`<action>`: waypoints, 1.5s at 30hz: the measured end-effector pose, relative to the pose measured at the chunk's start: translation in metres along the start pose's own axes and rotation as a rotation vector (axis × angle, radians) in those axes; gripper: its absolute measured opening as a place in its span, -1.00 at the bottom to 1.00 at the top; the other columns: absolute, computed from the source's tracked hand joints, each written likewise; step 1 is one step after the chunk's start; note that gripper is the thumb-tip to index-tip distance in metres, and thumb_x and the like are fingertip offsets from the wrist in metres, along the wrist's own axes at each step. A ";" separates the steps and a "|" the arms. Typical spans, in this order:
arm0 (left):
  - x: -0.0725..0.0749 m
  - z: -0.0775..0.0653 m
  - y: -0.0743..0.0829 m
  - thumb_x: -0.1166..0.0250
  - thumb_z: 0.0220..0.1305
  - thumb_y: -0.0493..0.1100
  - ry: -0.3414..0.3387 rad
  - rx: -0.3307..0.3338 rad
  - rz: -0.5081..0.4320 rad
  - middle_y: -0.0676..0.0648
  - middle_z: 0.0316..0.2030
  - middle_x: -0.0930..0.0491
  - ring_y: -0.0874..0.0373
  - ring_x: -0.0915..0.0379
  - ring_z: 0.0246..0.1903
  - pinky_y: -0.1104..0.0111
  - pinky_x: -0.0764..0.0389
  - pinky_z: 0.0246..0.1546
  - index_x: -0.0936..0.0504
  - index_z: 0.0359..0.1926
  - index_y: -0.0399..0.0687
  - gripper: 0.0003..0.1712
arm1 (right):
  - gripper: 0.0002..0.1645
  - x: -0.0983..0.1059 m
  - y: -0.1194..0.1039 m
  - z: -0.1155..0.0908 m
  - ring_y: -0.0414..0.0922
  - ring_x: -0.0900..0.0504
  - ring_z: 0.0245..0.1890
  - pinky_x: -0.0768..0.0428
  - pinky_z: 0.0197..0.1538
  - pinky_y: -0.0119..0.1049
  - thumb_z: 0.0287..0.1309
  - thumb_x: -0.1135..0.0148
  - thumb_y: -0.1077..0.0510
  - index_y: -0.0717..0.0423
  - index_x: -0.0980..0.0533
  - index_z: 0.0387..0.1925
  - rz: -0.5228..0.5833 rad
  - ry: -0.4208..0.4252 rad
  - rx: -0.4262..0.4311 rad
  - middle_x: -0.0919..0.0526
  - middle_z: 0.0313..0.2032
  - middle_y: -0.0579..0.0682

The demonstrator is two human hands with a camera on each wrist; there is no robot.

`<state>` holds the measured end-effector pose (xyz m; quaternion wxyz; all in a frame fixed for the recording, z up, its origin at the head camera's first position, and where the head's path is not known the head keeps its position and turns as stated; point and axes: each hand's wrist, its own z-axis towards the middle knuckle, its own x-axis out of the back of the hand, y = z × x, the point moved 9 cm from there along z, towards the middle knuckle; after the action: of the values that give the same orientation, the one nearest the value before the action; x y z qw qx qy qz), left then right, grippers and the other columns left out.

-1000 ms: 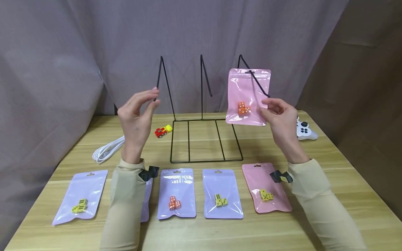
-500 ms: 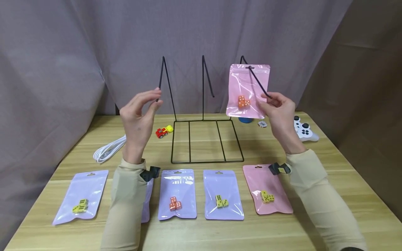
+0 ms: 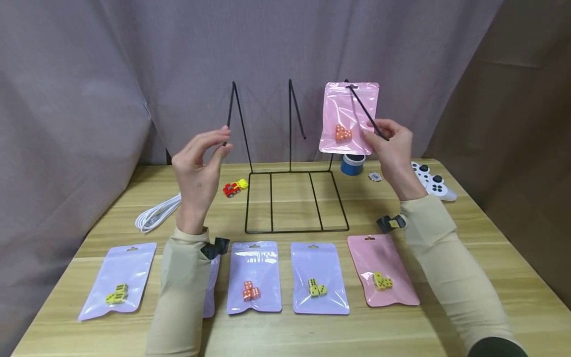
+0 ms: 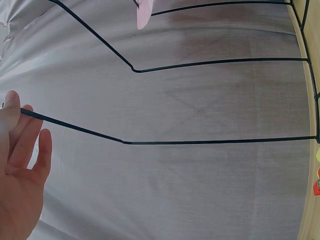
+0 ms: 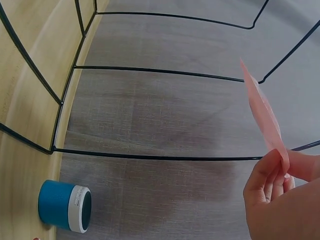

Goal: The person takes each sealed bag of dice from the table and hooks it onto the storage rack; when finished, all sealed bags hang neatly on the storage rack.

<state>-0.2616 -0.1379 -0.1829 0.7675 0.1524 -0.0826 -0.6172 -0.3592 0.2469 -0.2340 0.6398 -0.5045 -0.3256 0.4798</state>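
Note:
A pink zip pouch [image 3: 330, 116] with orange dice [image 3: 342, 133] hangs by its top slot on the right prong of a black wire rack [image 3: 296, 231]. My right hand [image 3: 392, 146] pinches this pouch at its right edge, and the right wrist view shows the pouch [image 5: 265, 117] edge-on between thumb and fingers. With thumb and fingertips, my left hand [image 3: 198, 173] pinches the tip of the rack's left prong [image 3: 230, 106]. That same prong [image 4: 75, 128] runs out from the left hand [image 4: 22, 165] in the left wrist view. The middle prong [image 3: 298, 111] carries nothing.
Along the front lie lilac pouches [image 3: 254, 263] with yellow or orange dice, and a pink pouch [image 3: 376, 258] with yellow dice. A left sleeve covers part of one. Around the rack are a white cable [image 3: 153, 215], toy car [image 3: 234, 188], blue-and-white jar [image 3: 352, 166], chip [image 3: 375, 176] and game controller [image 3: 432, 181].
My right hand has moved the pink pouch back along the right prong, away from its tip, and slightly up. The blue jar and chip have come into sight. My left hand stays on its prong.

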 end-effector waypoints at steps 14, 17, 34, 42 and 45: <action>-0.005 -0.001 0.000 -0.36 -0.01 -0.52 -0.016 -0.018 0.019 -0.19 -0.24 -0.68 -0.02 -0.61 -0.13 0.16 -0.61 -0.02 -0.66 -0.32 -0.43 -0.84 | -0.71 0.003 0.008 0.006 -0.19 -0.46 -0.38 -0.60 -0.44 -0.56 0.02 -0.33 0.42 0.28 -0.53 -0.16 -0.064 -0.015 0.003 -0.47 -0.33 0.02; -0.005 -0.001 0.001 -0.36 -0.02 -0.52 -0.011 -0.019 0.024 -0.19 -0.24 -0.68 -0.02 -0.61 -0.13 0.16 -0.61 -0.02 -0.66 -0.31 -0.43 -0.83 | -0.70 0.003 0.011 0.006 -0.18 -0.50 -0.30 -0.63 -0.36 -0.55 0.03 -0.34 0.40 0.27 -0.52 -0.15 -0.074 -0.017 -0.004 -0.49 -0.26 0.02; -0.011 0.000 0.003 -0.37 -0.01 -0.50 -0.017 -0.043 0.040 -0.19 -0.24 -0.68 -0.01 -0.61 -0.12 0.19 -0.61 -0.03 -0.66 -0.31 -0.42 -0.84 | -0.72 0.028 0.012 -0.009 -0.21 -0.51 -0.22 -0.54 -0.17 -0.55 0.09 -0.33 0.31 0.25 -0.53 -0.13 -0.162 -0.051 0.074 -0.54 -0.25 -0.04; -0.011 0.002 0.007 -0.37 0.00 -0.49 -0.016 -0.055 0.046 -0.19 -0.24 -0.68 0.00 -0.61 -0.12 0.18 -0.61 -0.02 -0.65 -0.31 -0.43 -0.85 | -0.69 0.029 -0.001 -0.044 -0.19 -0.56 -0.24 -0.57 -0.16 -0.58 0.22 -0.26 0.10 0.14 -0.50 -0.05 -0.354 -0.183 0.062 -0.54 -0.20 -0.04; -0.011 0.003 0.009 -0.37 -0.01 -0.51 -0.013 -0.066 0.052 -0.20 -0.26 -0.68 -0.01 -0.61 -0.13 0.19 -0.61 -0.02 -0.66 -0.32 -0.41 -0.84 | -0.64 0.026 -0.010 -0.061 -0.18 -0.55 -0.22 -0.55 -0.17 -0.59 0.26 -0.20 0.01 0.11 -0.49 -0.01 -0.466 -0.248 0.090 -0.54 -0.15 -0.03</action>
<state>-0.2570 -0.1264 -0.1765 0.7872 0.1207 -0.0711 -0.6006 -0.2934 0.2510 -0.2434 0.7099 -0.3243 -0.4873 0.3917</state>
